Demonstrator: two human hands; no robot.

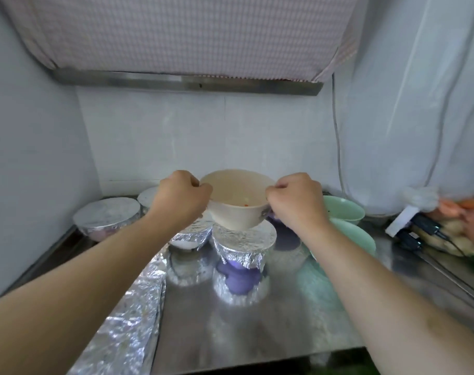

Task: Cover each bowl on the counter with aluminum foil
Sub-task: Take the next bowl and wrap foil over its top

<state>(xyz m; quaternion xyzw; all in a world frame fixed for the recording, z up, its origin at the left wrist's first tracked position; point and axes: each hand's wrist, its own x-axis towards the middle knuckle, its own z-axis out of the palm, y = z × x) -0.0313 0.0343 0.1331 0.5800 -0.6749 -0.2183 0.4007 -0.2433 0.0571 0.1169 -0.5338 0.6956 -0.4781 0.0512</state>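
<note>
Head view shows us roughly halfway: our left hand (180,197) and right hand (294,200) pinch the white bowl's (237,207) rim above mid-desk. Several foil-covered bowls (107,215) stand toward the desk's (257,320) left; two green bowls (346,212) right remain uncovered.

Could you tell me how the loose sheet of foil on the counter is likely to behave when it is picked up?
The foil sheet looks thin and already crinkled, so it will probably flop and crease further. It likely weighs very little. Its left side hangs over the counter edge, so a nudge might slide it off.
</note>
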